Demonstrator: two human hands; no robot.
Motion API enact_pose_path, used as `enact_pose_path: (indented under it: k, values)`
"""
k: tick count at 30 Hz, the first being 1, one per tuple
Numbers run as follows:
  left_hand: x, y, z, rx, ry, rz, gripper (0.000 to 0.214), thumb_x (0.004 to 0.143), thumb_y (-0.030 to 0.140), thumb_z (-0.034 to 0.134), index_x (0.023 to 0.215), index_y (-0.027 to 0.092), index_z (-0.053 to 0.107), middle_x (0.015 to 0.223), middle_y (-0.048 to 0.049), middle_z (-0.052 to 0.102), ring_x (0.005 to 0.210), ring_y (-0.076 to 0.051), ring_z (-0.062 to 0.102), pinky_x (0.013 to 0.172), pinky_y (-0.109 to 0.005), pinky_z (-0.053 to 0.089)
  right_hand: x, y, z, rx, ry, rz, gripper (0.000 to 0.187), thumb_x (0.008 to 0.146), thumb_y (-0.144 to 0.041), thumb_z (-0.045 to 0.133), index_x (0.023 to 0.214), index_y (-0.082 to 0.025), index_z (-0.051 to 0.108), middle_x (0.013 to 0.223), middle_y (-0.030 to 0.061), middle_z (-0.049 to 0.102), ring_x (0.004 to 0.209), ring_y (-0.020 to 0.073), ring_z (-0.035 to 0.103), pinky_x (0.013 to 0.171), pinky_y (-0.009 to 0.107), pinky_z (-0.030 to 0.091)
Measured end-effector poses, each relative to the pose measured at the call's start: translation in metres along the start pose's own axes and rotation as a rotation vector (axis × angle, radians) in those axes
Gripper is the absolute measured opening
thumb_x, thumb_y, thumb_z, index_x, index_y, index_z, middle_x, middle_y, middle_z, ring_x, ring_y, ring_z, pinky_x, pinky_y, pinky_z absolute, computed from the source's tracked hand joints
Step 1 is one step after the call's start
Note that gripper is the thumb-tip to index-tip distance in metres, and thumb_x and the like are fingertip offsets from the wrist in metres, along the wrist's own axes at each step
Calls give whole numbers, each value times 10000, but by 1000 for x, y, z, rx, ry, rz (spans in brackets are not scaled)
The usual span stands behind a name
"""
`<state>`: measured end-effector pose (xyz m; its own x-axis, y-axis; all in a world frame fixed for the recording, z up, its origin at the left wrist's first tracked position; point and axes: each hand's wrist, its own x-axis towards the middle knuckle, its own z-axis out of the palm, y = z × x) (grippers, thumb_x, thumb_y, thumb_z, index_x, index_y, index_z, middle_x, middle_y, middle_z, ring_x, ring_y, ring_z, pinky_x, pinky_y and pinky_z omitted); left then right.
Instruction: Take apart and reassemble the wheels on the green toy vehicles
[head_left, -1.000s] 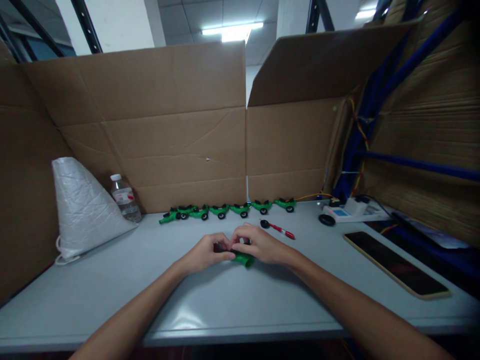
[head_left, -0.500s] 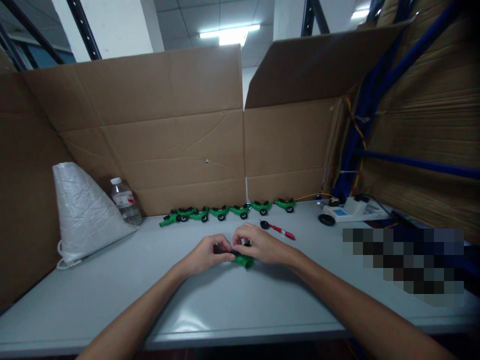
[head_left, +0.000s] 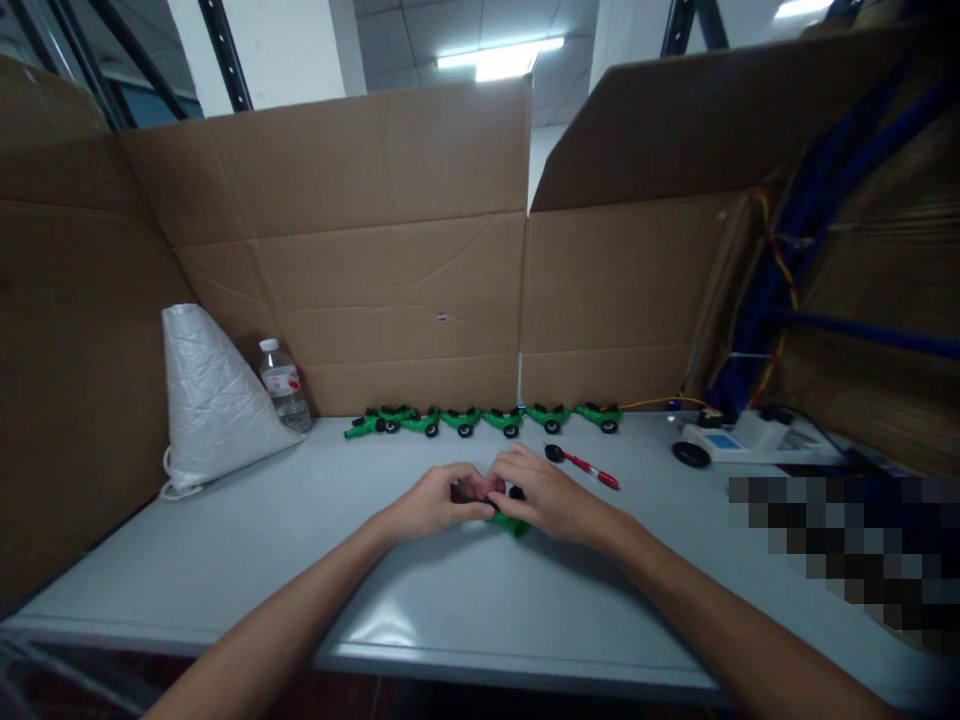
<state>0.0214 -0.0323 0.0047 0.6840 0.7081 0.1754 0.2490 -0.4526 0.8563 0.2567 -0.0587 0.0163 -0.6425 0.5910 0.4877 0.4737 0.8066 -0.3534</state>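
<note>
A small green toy vehicle (head_left: pixel 511 523) with black parts is held between my two hands, low over the middle of the white table. My left hand (head_left: pixel 439 503) grips its left side, thumb and fingers pinched together. From the right, my right hand (head_left: pixel 553 497) closes over the top, its fingertips meeting those of the left. Most of the toy is covered by my fingers; mainly its green lower end shows. Behind my right hand lies a slim red tool (head_left: pixel 596 470), perhaps a screwdriver, with a black round piece (head_left: pixel 553 453) at its far end.
Several similar green toy vehicles (head_left: pixel 511 424) with black wheels line the back, against a cardboard wall (head_left: pixel 375 300). A silvery bag (head_left: pixel 217 400) and a water bottle (head_left: pixel 285 388) stand at left. At right are a white power strip (head_left: pixel 806 447), a black disc (head_left: pixel 691 455) and a blue rack post (head_left: pixel 757 290).
The whole view has shifted, so the scene sits farther right in the picture. My hands stay on the toy, and my right fingers now reach farther over it.
</note>
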Motion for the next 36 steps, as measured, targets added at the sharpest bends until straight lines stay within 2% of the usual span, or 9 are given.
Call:
enact_pose_path:
  k: [5, 13, 18, 24, 36]
  values:
    - [0, 7, 0, 8, -6, 34, 372, 872, 470, 791, 1007, 130, 722, 885, -32, 658, 811, -146, 579, 744, -255, 441, 1, 0, -1, 3, -15, -13, 154, 990, -236, 643, 860, -214, 563, 863, 16, 620, 895, 212, 526, 799, 320, 387]
    - [1, 1, -1, 49, -17, 58, 356, 893, 466, 768, 1029, 139, 731, 910, -45, 681, 828, -158, 591, 766, -266, 456, 2, -6, 2, -20, 8, 14, 183, 907, -150, 660, 836, -216, 505, 841, 1, 566, 867, 193, 523, 773, 300, 372]
    - [1, 1, -1, 90, -21, 54, 311, 923, 448, 735, 994, 146, 721, 894, -38, 667, 820, -156, 579, 758, -264, 459, 2, -5, 1, -107, 1, 51, 149, 952, -202, 619, 844, -214, 517, 838, 11, 579, 856, 199, 523, 785, 320, 360]
    - [1, 3, -2, 149, 0, 77, 279, 938, 424, 724, 967, 147, 726, 889, -34, 663, 819, -157, 580, 748, -261, 448, 2, -10, -3, -196, -57, -16, 86, 1004, -245, 569, 926, -208, 576, 921, 43, 618, 902, 213, 525, 847, 348, 369]
    - [2, 4, -4, 206, 7, 88, 284, 936, 435, 730, 923, 152, 722, 884, -30, 669, 809, -155, 583, 732, -249, 440, 2, -8, -5, -380, -85, -67, 134, 1018, -296, 563, 966, -201, 642, 931, 71, 640, 914, 237, 521, 854, 378, 365]
